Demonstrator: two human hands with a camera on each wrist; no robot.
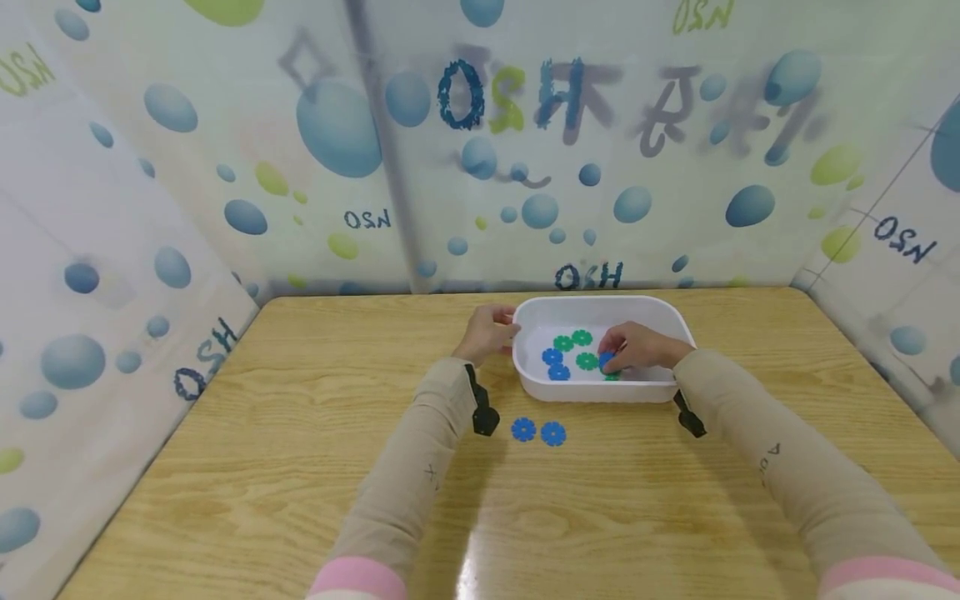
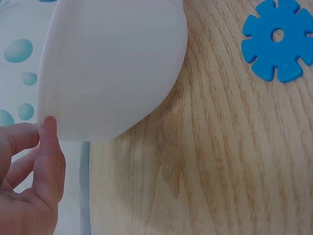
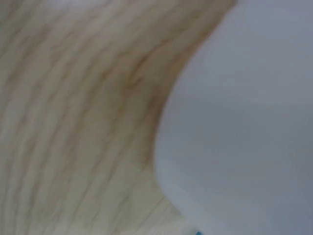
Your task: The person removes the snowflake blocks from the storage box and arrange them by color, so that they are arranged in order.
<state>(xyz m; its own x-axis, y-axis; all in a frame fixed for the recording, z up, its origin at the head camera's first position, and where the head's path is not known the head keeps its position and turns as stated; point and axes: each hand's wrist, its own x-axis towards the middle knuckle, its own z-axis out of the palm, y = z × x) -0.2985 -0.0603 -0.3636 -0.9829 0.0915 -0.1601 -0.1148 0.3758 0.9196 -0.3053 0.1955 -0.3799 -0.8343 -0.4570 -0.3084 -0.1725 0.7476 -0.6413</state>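
A white plastic basin (image 1: 600,392) stands toward the back of the table. My left hand (image 1: 486,332) pinches its left rim; in the left wrist view the thumb (image 2: 49,147) lies against the outer wall. Inside the basin, my right hand (image 1: 637,346) pinches a blue notched disc (image 1: 606,360) with a round centre hole like the others. Beside it lie a green notched disc (image 1: 587,361) and several more green and blue ones. The right wrist view shows only the blurred basin wall (image 3: 244,127) and table; the right hand is out of that frame.
Two blue notched discs, one left (image 1: 523,429) and one right (image 1: 553,433), lie on the wooden table (image 1: 300,467) in front of the basin. A bubble-printed curtain (image 1: 480,200) hangs along the table's back and sides.
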